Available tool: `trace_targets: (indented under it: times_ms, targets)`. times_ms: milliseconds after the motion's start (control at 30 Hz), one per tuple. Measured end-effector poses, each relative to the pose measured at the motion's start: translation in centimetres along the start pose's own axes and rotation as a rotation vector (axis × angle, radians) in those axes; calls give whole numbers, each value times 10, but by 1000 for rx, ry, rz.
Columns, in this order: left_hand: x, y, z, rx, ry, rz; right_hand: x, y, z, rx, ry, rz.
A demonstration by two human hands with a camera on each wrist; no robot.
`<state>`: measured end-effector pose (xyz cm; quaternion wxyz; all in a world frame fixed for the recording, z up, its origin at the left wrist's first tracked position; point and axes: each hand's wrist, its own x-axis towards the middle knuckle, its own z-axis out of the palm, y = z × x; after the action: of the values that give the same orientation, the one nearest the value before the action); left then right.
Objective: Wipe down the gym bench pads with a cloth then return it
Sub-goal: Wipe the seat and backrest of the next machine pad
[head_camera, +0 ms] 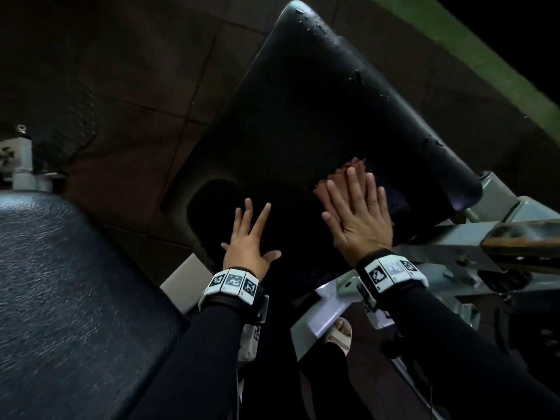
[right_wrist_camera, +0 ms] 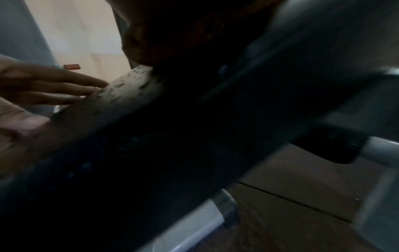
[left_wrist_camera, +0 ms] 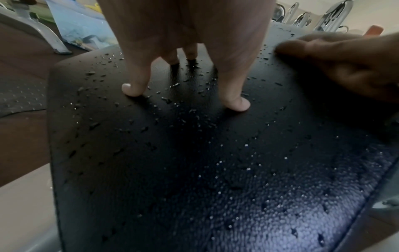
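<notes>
- My right hand lies flat, fingers straight and together, pressing the brown cloth onto the black bench pad; it curls round nothing.
- The cloth sits on the near right part of the pad, its frayed edge showing past my fingertips.
- My left hand is spread wide, fingers straight, its fingertips touching the pad just beside the cloth and holding nothing.
- Water droplets bead over the pad.
- A second, textured pad sits to my left.
- The grey metal frame runs under the pad's right edge.
</notes>
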<state>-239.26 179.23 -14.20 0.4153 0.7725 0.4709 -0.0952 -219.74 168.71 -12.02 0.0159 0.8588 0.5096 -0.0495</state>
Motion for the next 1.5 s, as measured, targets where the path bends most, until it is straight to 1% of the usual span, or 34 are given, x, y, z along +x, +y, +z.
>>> trace_targets:
  times_ms: [67,133,233,267,333,400,467,500,633,700,767,833,900,1000,1067,1100,1167,1233,1333,1400,1467,1500]
  targets:
    - [1,0,-1,-9,3,-1,7,-13,7,12,47,-69]
    - [0,1,-2,-23,9,0,1,-25,15,30,44,-157]
    - [-1,1,-2,-33,15,-7,-34,-33,32,19,35,-325]
    - [-1,0,-3,-32,17,-10,-49,-30,37,1,27,-358]
    - [-2,0,-2,-28,27,-8,-74,-17,42,-32,2,-353]
    - [-1,0,-2,-34,38,-8,-87,2,41,-77,-29,-306]
    - [-1,-1,-2,-37,55,-14,-87,22,34,-132,-57,-250]
    - [-1,-1,-1,-39,65,-16,-82,29,28,-147,-47,-215]
    - [0,-1,-1,-43,83,-22,-46,32,5,-35,118,-51]
    - [1,-1,-2,-32,82,-27,-22,22,0,15,168,-16]
    - [1,-1,-3,-30,75,-29,-4,8,1,27,232,-48]
    - [1,-2,-4,-39,70,-25,5,-6,7,30,256,-123]
    - [1,-2,-4,-47,69,-24,1,-17,15,43,205,-228]
    - [1,-2,-3,-57,74,-29,-30,-19,29,34,87,-365]
    - [1,-2,-2,-66,89,-28,-54,-11,32,-10,40,-414]
    - [1,-2,-1,-67,98,-26,-64,-4,32,-44,28,-415]
    - [1,-3,-1,-68,112,-24,-76,14,28,-103,3,-365]
    - [1,-3,0,-78,119,-27,-75,28,19,-119,-4,-258]
    - [1,-2,-1,-93,131,-25,-54,38,3,-27,100,-75]
    - [0,0,-2,-96,136,-20,-32,34,-4,20,133,6]
    - [0,0,-3,-98,131,-20,-12,19,-5,40,146,15]
    - [0,1,-4,-98,125,-21,-5,9,-4,43,149,-15]
